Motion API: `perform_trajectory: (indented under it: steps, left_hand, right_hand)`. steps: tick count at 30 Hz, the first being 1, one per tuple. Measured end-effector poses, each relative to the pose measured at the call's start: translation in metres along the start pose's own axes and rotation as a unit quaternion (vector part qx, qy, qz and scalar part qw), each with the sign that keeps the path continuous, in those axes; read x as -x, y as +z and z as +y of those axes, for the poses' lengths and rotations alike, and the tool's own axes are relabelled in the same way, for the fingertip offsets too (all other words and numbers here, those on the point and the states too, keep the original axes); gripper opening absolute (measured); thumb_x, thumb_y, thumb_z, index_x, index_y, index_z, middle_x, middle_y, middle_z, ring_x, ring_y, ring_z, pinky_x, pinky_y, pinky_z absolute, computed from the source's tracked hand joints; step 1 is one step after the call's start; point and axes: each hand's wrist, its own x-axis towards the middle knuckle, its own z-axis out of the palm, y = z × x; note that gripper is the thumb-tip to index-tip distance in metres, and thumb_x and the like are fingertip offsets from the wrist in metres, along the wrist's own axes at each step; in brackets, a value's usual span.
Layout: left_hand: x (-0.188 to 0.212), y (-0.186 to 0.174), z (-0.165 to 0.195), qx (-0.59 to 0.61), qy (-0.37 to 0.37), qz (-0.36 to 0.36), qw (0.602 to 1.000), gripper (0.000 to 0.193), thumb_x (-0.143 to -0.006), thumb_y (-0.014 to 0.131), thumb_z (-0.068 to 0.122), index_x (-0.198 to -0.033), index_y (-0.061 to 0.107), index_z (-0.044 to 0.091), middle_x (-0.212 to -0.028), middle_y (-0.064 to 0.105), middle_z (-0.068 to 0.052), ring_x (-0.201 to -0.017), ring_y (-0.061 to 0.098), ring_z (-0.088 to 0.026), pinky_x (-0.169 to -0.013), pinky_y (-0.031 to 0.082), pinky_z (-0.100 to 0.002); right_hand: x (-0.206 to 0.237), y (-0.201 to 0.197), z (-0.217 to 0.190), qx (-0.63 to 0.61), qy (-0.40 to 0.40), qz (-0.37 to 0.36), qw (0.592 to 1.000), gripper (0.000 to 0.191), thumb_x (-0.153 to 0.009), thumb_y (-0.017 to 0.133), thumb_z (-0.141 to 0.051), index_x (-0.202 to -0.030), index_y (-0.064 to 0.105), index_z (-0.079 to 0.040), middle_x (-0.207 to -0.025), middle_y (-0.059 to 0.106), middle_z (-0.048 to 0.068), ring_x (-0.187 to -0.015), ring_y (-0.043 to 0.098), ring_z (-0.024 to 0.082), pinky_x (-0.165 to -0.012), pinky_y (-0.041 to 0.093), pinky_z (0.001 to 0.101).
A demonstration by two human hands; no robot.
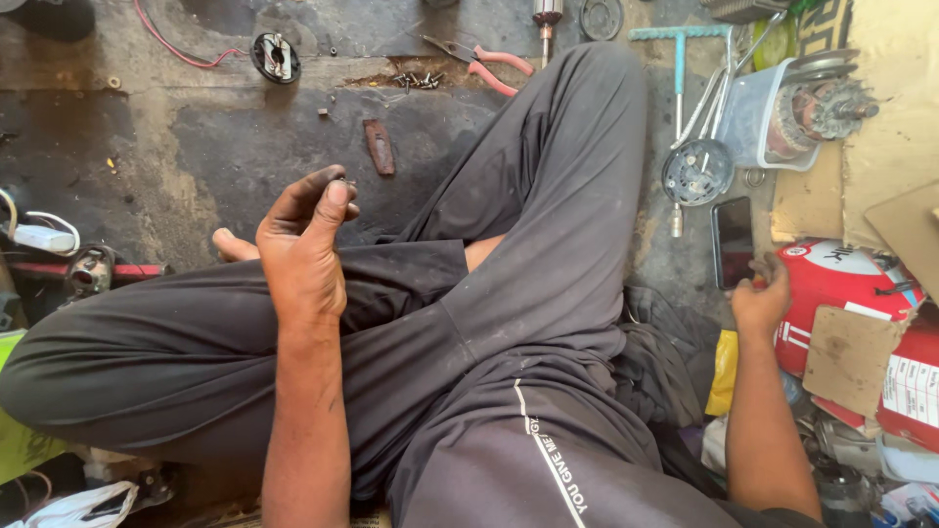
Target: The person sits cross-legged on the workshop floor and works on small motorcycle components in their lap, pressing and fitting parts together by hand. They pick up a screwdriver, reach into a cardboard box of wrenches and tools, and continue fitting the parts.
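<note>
I sit cross-legged on a stained concrete floor in dark trousers. My left hand (303, 240) is raised over my left knee, its fingertips pinched on a small dark part, perhaps a screw (344, 183). My right hand (761, 298) reaches to the right and touches the lower edge of a black phone (733, 242) lying on the floor. A red-and-white container (841, 284) lies just right of that hand.
Red-handled pliers (484, 64) and several loose screws (416, 79) lie ahead. A rusty metal strip (380, 147), a round black part (275, 56), a teal T-handle tool (679, 54), a clear tub (753, 117), a motor rotor (817, 108) and cardboard (849, 357) surround me.
</note>
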Motion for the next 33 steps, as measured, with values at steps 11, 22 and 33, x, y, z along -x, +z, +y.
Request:
perform_trajectory:
  steps: [11, 22, 33]
  left_hand:
    - [0.001, -0.001, 0.002, -0.026, -0.007, -0.004, 1.000, 0.022, -0.094, 0.080, 0.011, -0.113, 0.074, 0.000, -0.100, 0.076, -0.006, -0.094, 0.072, -0.014, -0.086, 0.057, -0.026]
    - [0.002, 0.000, 0.005, -0.029, -0.006, -0.016, 0.999, 0.020, -0.095, 0.080, 0.011, -0.111, 0.075, 0.001, -0.098, 0.076, -0.006, -0.093, 0.072, -0.013, -0.087, 0.056, -0.026]
    - [0.005, 0.001, 0.005, -0.034, -0.011, -0.014, 0.999, 0.020, -0.095, 0.079, 0.013, -0.111, 0.074, 0.002, -0.098, 0.076, -0.006, -0.094, 0.071, -0.013, -0.086, 0.055, -0.025]
  right_hand:
    - [0.000, 0.014, -0.009, 0.070, 0.049, 0.043, 0.995, 0.075, -0.078, 0.054, 0.013, -0.151, 0.042, -0.003, -0.130, 0.065, 0.013, -0.088, 0.067, 0.026, -0.066, 0.055, 0.0381]
    - [0.014, 0.006, 0.003, 0.102, -0.078, 0.090, 0.988, 0.074, -0.086, 0.051, 0.016, -0.157, 0.040, -0.001, -0.124, 0.073, 0.015, -0.121, 0.068, 0.022, -0.098, 0.050, 0.0291]
    - [0.010, 0.018, -0.008, -0.057, -0.008, 0.034, 0.998, 0.084, -0.083, 0.044, 0.012, -0.164, 0.026, -0.006, -0.148, 0.061, 0.015, -0.113, 0.067, 0.024, -0.079, 0.052, 0.0329]
